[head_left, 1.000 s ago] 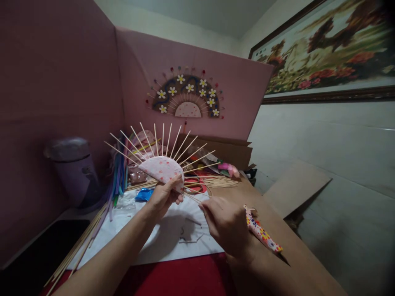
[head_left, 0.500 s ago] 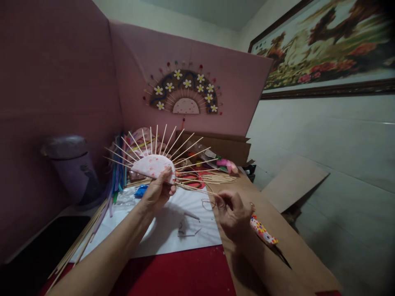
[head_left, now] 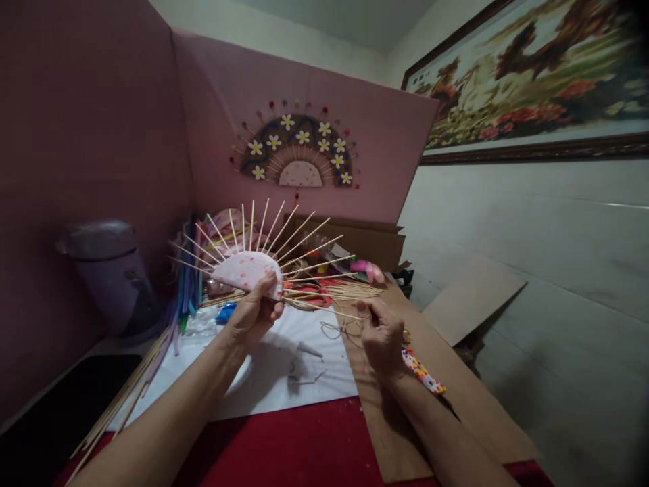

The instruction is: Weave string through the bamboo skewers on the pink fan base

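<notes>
My left hand (head_left: 256, 308) grips the lower right edge of a pale half-round piece (head_left: 241, 272) with pink spots, thumb on its face. Thin wooden sticks (head_left: 307, 233) fan out from its curved edge. The lowest stick (head_left: 324, 308) points right and ends close to my right hand (head_left: 382, 335), whose fingers are pinched together. Thin brown twine (head_left: 332, 329) hangs in loose loops beside those fingers and seems to run into them. The exact grip is hidden by the fingers.
A finished-looking flowered fan (head_left: 299, 145) hangs on the pink panel. Behind my hands lie scissors (head_left: 309, 291) and loose sticks (head_left: 355, 291). White paper (head_left: 243, 385) and brown cardboard (head_left: 405, 419) cover part of the red table. A flower-patterned handle (head_left: 424, 372) lies at right, a lilac flask (head_left: 119, 284) stands left.
My right hand has turned and risen slightly beside the lowest stick's tip. The strand that ran along that stick now hangs in loose loops. The view has shifted slightly; my left hand keeps its grip.
</notes>
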A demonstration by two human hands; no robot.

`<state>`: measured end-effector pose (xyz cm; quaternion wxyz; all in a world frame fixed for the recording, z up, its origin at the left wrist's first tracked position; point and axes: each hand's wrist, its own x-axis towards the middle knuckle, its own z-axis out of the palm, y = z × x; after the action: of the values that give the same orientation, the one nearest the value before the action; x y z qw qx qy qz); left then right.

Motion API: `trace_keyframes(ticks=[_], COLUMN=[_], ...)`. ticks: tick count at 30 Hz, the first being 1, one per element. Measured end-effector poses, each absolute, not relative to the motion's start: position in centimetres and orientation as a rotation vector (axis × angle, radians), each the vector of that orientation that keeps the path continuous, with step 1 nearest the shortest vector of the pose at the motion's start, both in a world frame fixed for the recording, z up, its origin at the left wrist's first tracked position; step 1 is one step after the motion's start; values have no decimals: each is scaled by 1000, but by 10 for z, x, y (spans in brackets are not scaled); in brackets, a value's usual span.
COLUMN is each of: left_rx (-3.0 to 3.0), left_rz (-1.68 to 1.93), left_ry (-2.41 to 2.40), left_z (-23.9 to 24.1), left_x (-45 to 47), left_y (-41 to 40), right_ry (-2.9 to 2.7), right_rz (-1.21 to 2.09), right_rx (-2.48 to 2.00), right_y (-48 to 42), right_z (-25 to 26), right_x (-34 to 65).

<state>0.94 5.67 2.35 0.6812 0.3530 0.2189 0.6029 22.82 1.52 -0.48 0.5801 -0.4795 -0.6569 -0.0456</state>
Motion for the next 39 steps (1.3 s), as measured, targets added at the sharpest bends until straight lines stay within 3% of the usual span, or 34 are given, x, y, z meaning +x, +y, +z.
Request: trace_keyframes(ticks=[7, 26, 39], left_rx=[807, 790, 751], left_rz=[1360, 1273, 1367], left_ry=[562, 558, 573], left_z=[22, 22, 23], left_x=[10, 12, 12], left_y=[58, 55, 55], right_ry=[-1565, -1433, -1504], right_rz=[-326, -222, -113], right_rx=[-936, -1117, -876], right_y=[17, 25, 14], right_z=[-6, -3, -10], right_x=[237, 235, 236])
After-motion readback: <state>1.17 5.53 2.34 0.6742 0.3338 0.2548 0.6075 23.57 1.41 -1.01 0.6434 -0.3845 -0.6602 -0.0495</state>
